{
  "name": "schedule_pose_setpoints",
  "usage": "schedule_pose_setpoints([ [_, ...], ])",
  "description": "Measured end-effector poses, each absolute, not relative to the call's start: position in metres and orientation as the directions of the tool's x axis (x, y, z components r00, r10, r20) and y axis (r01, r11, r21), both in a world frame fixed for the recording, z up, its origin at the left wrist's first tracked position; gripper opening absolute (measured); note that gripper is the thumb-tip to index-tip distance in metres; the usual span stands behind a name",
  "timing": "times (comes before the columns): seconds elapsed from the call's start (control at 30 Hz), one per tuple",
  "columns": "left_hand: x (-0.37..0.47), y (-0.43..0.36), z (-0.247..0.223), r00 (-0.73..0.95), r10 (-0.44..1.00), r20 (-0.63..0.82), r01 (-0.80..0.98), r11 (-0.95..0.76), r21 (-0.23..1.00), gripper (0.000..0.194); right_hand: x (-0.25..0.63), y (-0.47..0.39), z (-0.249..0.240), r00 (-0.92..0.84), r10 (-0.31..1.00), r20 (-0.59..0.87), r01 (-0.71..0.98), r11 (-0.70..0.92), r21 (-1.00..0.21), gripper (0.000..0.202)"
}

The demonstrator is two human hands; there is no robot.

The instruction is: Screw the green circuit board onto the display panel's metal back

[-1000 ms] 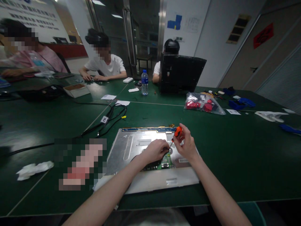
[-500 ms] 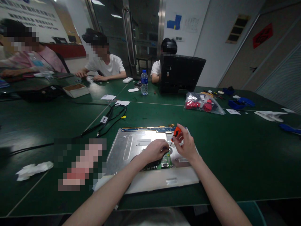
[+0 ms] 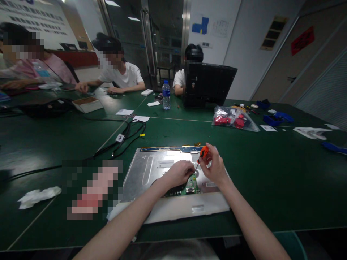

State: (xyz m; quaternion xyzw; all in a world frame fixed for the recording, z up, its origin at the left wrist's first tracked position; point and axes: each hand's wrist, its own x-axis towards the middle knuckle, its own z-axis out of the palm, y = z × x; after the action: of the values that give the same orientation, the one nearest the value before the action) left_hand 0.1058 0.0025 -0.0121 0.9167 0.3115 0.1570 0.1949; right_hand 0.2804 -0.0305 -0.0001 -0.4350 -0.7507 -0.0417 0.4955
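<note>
A silver metal panel (image 3: 141, 169) with a blue strip along its far edge lies on the green table. On it, right of centre, is a green circuit board (image 3: 192, 183) with a metal connector. My right hand (image 3: 215, 164) grips an orange and black screwdriver (image 3: 204, 151), its shaft slanting down to the board's upper part. Close beside the screwdriver's tip, my left hand (image 3: 180, 174) rests over the board with its fingers bent together; what they hold, if anything, is hidden.
Black cables (image 3: 119, 144) and crumpled tissue (image 3: 40, 196) lie to the left. Beyond the panel stand a water bottle (image 3: 166, 95) and a black monitor (image 3: 208, 85), with a plastic bag of red items (image 3: 234, 119) nearer. Three people sit across the table.
The orange screwdriver handle has turned slightly in my right hand. My left hand stays in place. A person across the table at left has moved a hand leftward.
</note>
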Motion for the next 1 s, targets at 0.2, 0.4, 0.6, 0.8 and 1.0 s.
schedule_pose_setpoints([
  [0.2, 0.1053, 0.0034, -0.0135, 0.759, 0.63, 0.166, 0.507, -0.731, 0.457, 0.015, 0.2794, -0.0306, 0.0015, -0.128, 0.602, 0.788, 0.726, 0.598, -0.339, 0.049],
  [0.4, 0.1053, 0.0037, -0.0134, 0.76, 0.628, 0.168, 0.506, -0.733, 0.455, 0.015, 0.2793, -0.0301, 0.0, -0.12, 0.602, 0.789, 0.732, 0.591, -0.339, 0.049],
  [0.6, 0.1056, 0.0043, -0.0151, 0.763, 0.624, 0.17, 0.506, -0.739, 0.444, 0.016, 0.2804, -0.0309, 0.0019, -0.137, 0.598, 0.79, 0.738, 0.593, -0.321, 0.047],
  [0.8, 0.1051, 0.0034, -0.0138, 0.759, 0.627, 0.176, 0.509, -0.74, 0.439, 0.016, 0.2795, -0.0325, 0.0043, -0.143, 0.631, 0.763, 0.705, 0.606, -0.369, 0.048],
  [1.0, 0.1056, 0.0041, -0.0132, 0.766, 0.617, 0.179, 0.498, -0.746, 0.442, 0.016, 0.2789, -0.0306, 0.0032, -0.134, 0.588, 0.798, 0.72, 0.611, -0.33, 0.049],
])
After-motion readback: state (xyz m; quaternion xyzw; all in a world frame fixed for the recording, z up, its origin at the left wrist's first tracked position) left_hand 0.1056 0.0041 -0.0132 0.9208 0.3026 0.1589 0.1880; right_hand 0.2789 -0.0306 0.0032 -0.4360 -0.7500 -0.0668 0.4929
